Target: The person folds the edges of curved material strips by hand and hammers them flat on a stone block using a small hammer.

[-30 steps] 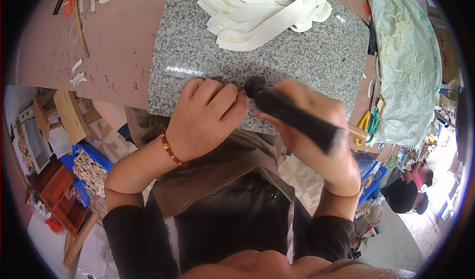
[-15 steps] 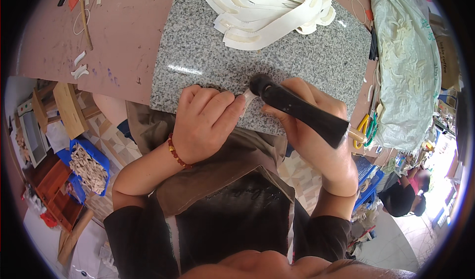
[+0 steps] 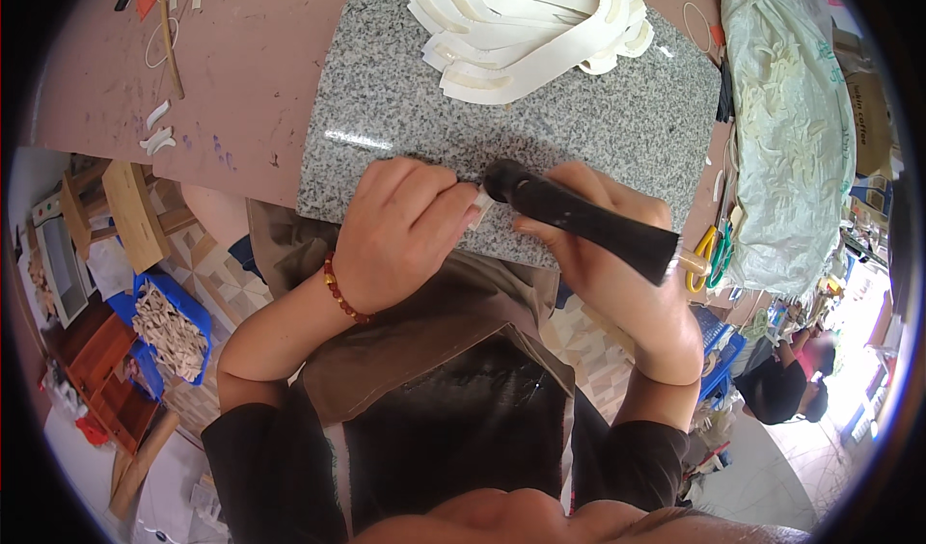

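My left hand (image 3: pixel 403 221) rests at the near edge of a speckled grey stone slab (image 3: pixel 405 110), fingers pinching a small white strip (image 3: pixel 479 211). Only a short end of that strip shows beside the fingertips. My right hand (image 3: pixel 608 221) is closed around a black hammer (image 3: pixel 588 218), which slants across it. The hammer's rounded head is right by the strip and the left fingertips; whether it touches the strip I cannot tell. Farther back on the slab lies a heap of curved white strips (image 3: pixel 526 71), with beige patches at some ends.
Yellow- and green-handled scissors (image 3: pixel 709 259) lie right of the slab, near a big white sack (image 3: pixel 786 139). White scraps (image 3: pixel 157 141) and a thin stick (image 3: pixel 172 57) are on the brownish table at left. A blue bin of scraps (image 3: pixel 174 327) stands on the floor; a person (image 3: pixel 776 390) is far right.
The strip shows less beyond my left fingers, which have curled in slightly. The hammer head has shifted slightly, staying close to the strip. The slab and heap sit slightly differently in view.
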`<state>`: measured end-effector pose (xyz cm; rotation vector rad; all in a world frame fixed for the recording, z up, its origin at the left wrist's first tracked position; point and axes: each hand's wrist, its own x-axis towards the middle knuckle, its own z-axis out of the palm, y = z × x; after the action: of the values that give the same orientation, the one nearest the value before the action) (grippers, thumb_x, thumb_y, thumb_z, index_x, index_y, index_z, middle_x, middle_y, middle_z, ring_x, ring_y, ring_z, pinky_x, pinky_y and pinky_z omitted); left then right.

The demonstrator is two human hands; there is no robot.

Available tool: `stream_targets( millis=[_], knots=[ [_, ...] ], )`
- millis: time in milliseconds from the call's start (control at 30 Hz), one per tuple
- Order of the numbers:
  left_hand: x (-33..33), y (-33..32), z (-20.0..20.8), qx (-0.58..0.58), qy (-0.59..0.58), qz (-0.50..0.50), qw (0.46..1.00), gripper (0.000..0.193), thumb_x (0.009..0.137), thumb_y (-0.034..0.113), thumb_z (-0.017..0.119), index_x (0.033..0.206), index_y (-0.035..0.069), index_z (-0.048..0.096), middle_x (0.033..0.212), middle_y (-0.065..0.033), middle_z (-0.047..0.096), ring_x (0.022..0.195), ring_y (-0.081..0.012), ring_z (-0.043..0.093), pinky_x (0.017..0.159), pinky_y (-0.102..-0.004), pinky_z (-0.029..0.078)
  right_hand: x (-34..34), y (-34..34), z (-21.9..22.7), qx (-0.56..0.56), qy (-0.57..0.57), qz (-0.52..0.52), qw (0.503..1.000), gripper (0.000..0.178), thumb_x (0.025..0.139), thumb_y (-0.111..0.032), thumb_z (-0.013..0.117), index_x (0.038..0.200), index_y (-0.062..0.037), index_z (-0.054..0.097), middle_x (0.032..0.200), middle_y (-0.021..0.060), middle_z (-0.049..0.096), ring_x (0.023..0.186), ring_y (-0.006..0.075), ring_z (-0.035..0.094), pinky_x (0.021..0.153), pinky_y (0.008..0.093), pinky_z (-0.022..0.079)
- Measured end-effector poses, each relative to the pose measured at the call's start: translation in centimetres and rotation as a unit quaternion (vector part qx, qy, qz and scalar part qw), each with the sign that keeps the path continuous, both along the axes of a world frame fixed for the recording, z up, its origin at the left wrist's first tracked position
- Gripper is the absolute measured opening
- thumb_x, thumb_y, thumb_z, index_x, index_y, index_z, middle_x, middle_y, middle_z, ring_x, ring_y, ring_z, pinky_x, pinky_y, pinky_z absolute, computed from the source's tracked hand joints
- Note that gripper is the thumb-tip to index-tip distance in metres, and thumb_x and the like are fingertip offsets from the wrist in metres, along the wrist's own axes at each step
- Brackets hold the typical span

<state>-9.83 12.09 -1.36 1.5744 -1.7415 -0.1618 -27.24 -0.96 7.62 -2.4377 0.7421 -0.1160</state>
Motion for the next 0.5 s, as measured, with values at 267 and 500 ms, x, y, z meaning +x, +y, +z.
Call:
stream_targets(
  millis=[267, 500],
  knots=[
    [0.2, -1.1, 0.2, 0.001, 0.023, -0.012, 1.000, 0.027, 0.075, 0.007, 0.082, 0.100, 0.005, 0.072, 0.091, -0.0057, 0.063, 0.082, -0.0260, 0.060, 0.073, -0.0392, 0.047, -0.6, 0.4, 0.0, -0.025, 0.020, -0.029, 0.999, 0.022, 0.090, -0.023, 0.076, 0.098, -0.0086, 0.061, 0.076, 0.0108, 0.062, 0.064, 0.0352, 0.066, 0.052, 0.0421, 0.049],
    [-0.3, 0.6, -0.5, -0.012, 0.010, 0.019, 1.000, 0.029, 0.072, 0.007, 0.085, 0.099, 0.005, 0.074, 0.093, -0.0043, 0.063, 0.081, -0.0244, 0.059, 0.070, -0.0369, 0.046, -0.7, 0.6, -0.3, -0.015, 0.007, -0.047, 0.999, 0.019, 0.091, -0.020, 0.075, 0.098, -0.0084, 0.061, 0.077, 0.0109, 0.062, 0.064, 0.0349, 0.066, 0.052, 0.0420, 0.049]
  ],
)
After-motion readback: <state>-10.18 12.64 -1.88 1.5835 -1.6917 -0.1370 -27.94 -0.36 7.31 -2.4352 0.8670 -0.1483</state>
